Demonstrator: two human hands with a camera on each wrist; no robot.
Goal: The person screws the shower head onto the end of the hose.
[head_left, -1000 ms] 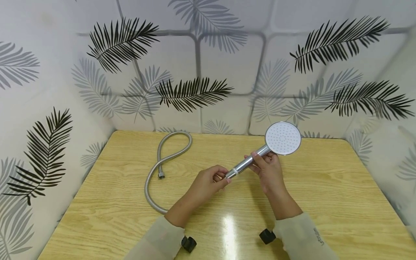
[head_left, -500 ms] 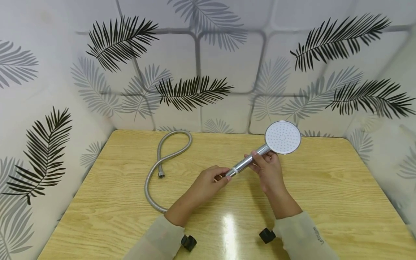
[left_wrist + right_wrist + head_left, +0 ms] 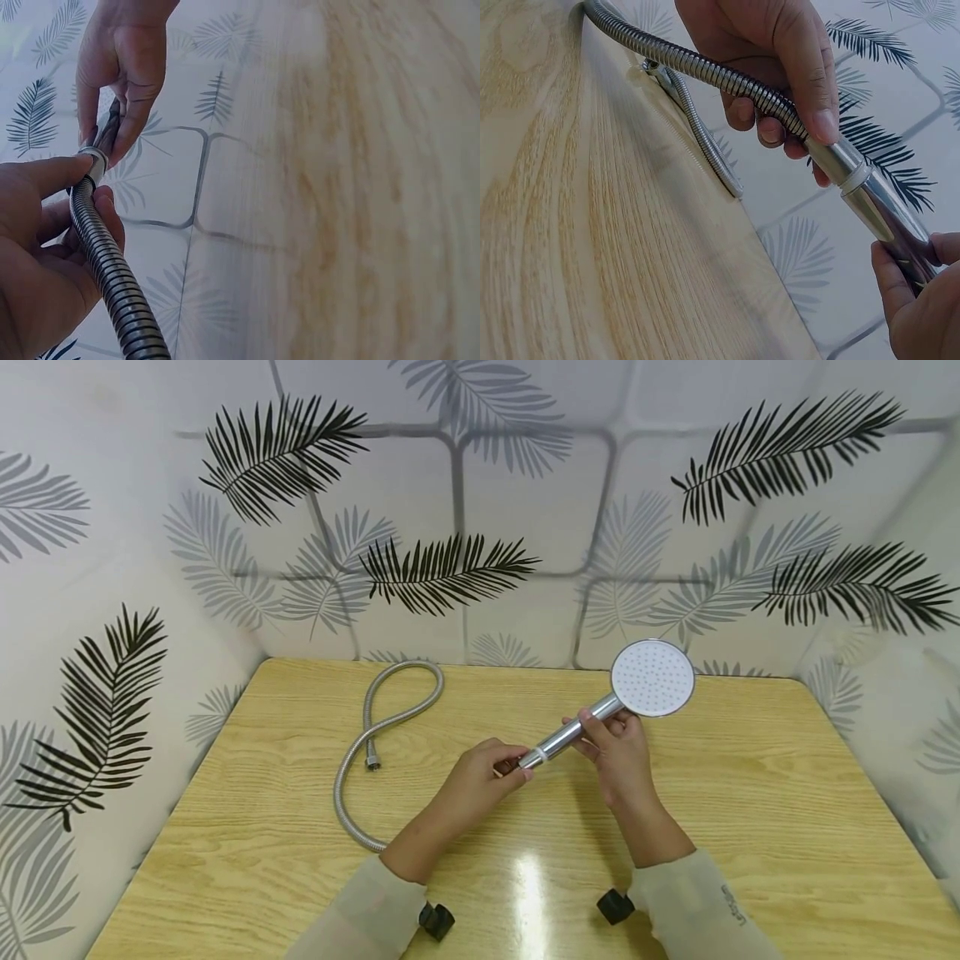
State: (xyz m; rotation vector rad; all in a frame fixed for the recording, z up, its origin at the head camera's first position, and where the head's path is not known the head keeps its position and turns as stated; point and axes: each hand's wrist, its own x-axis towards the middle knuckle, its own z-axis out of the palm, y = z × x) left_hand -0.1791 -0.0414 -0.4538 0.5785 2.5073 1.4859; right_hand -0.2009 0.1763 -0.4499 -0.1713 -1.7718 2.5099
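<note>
My right hand (image 3: 624,756) grips the chrome handle of a hand shower (image 3: 653,677), whose round white spray face is turned up toward the head camera. At the handle's lower end, my left hand (image 3: 480,781) pinches the smooth metal connector (image 3: 836,159) of a ribbed shower hose (image 3: 705,69) between thumb and fingers. In the right wrist view the connector meets the handle, with a narrow whitish band (image 3: 857,178) showing at the joint. From the connector the hose (image 3: 120,285) runs back below the left hand; in the head view that stretch is hidden by the left hand and forearm.
The rest of the hose (image 3: 341,789) lies looped on the wooden table (image 3: 247,827), left of the hands, its free end nut (image 3: 372,763) pointing toward the person. Leaf-patterned walls (image 3: 525,510) stand behind and beside the table. A black block (image 3: 617,906) sits at each cuff.
My left fingers shift slightly around the connector at the handle's end. The hand shower, right hand and looped hose stay nearly in place.
</note>
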